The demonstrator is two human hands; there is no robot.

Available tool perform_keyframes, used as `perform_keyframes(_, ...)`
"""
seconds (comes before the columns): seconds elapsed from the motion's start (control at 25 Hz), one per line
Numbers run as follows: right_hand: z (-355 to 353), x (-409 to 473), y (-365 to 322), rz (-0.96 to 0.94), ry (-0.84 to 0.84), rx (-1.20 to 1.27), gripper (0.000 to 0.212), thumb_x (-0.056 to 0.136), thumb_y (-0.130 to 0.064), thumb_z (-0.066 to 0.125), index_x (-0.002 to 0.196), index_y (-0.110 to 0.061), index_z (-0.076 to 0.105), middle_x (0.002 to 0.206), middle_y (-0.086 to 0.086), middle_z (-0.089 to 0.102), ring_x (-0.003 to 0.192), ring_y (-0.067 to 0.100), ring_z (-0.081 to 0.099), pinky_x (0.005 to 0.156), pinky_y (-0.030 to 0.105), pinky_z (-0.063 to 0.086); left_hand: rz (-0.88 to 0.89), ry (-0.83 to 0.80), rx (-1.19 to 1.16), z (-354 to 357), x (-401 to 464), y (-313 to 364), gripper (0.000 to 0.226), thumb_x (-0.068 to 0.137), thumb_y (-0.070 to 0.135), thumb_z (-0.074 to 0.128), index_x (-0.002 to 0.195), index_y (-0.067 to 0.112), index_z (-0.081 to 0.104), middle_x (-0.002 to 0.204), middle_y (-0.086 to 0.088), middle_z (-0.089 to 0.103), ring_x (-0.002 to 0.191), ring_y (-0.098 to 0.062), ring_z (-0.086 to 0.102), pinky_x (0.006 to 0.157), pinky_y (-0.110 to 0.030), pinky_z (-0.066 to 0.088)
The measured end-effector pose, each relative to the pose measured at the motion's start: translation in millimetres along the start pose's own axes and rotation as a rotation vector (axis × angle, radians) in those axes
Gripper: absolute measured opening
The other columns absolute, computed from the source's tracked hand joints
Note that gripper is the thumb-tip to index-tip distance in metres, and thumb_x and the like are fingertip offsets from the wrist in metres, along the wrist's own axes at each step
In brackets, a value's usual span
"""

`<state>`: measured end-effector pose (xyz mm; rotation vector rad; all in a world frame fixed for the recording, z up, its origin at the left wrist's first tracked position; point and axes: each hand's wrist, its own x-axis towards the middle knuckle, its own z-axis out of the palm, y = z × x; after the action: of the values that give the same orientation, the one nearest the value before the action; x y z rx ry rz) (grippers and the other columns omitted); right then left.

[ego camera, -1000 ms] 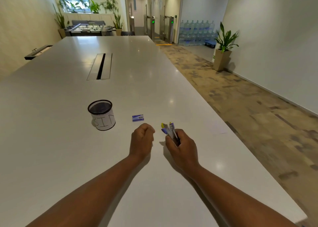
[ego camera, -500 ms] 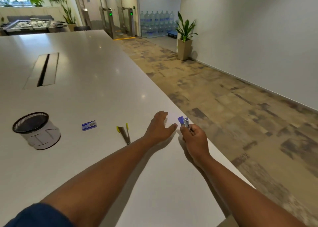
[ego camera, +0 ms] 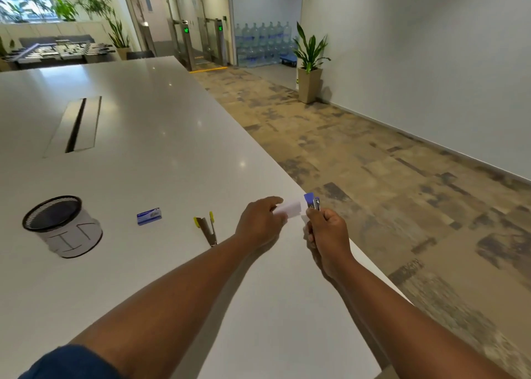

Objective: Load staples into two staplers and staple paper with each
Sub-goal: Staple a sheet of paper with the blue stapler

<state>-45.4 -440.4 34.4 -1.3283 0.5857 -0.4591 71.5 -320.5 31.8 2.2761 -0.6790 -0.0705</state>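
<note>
My right hand (ego camera: 326,230) grips a small blue stapler (ego camera: 311,201) upright near the table's right edge, its blue tip and metal jaw sticking out above my fingers. My left hand (ego camera: 260,225) pinches a small white slip of paper (ego camera: 290,207) and holds it just left of the stapler's jaw. A yellow stapler (ego camera: 207,228) lies open on the white table (ego camera: 161,154), left of my left hand. Further left sits a small blue staple box (ego camera: 149,215).
A black mesh cup (ego camera: 61,226) with a white paper band stands at the left. A cable slot (ego camera: 75,125) runs along the table's middle. The table edge is right beside my right hand, with carpeted floor and a potted plant (ego camera: 310,62) beyond.
One second ago my right hand held both staplers; the yellow one now lies on the table. My left hand has picked up the paper slip and lifted it toward the blue stapler. The view swung right.
</note>
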Motion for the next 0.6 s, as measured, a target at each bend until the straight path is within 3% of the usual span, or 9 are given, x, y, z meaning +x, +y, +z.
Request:
perform_keyframes(0.12,25,-5,-9,0.045,-0.062,0.043,0.006,0.092,-0.012,0.055,0.088,-0.010,0.051,0.071,0.011,0.049,0.055,0.020,0.041,0.049,0.030,0.035,-0.079,0.023,-0.339,-42,-25,-5,0.032,0.086,0.024,0.075,0.116,0.020,0.070,0.105,-0.001,0.075,0.085,-0.015,0.070,0.072,-0.024,0.051)
perform_keyframes(0.2,52,-13,-15,0.021,-0.126,-0.011,0.013,0.089,-0.005,0.056,0.085,-0.012,0.046,0.068,0.011,0.044,0.058,0.023,0.040,0.052,0.031,0.039,-0.168,-0.014,-0.614,-76,-41,-12,0.030,0.089,0.020,0.074,0.119,0.016,0.069,0.101,-0.009,0.076,0.081,-0.019,0.074,0.069,-0.027,0.056)
perform_keyframes(0.36,120,-37,-24,-0.017,-0.235,-0.008,0.018,0.097,-0.029,0.065,0.092,-0.014,0.056,0.073,0.007,0.049,0.058,0.017,0.043,0.060,0.034,0.043,-0.298,-0.075,-0.878,-145,-75,-34,0.025,0.097,0.019,0.066,0.122,0.016,0.067,0.109,-0.014,0.073,0.084,-0.028,0.075,0.072,-0.034,0.059)
perform_keyframes(0.48,161,-54,-34,0.013,-0.357,-0.037,0.021,0.100,-0.043,0.059,0.111,-0.028,0.067,0.094,0.003,0.069,0.076,0.018,0.060,0.071,0.036,0.050,-0.329,-0.062,-0.853,-182,-100,-51,0.024,0.097,0.014,0.065,0.121,0.019,0.067,0.107,-0.013,0.072,0.082,-0.023,0.072,0.064,-0.027,0.057)
perform_keyframes(0.6,187,-71,-40,-0.039,-0.564,-0.183,0.014,0.098,-0.027,0.062,0.109,-0.028,0.070,0.093,0.000,0.072,0.079,0.018,0.061,0.067,0.035,0.046,-0.307,-0.001,-0.722,-211,-119,-67,0.030,0.092,0.008,0.069,0.121,0.015,0.066,0.095,-0.014,0.072,0.075,-0.021,0.068,0.063,-0.025,0.056)
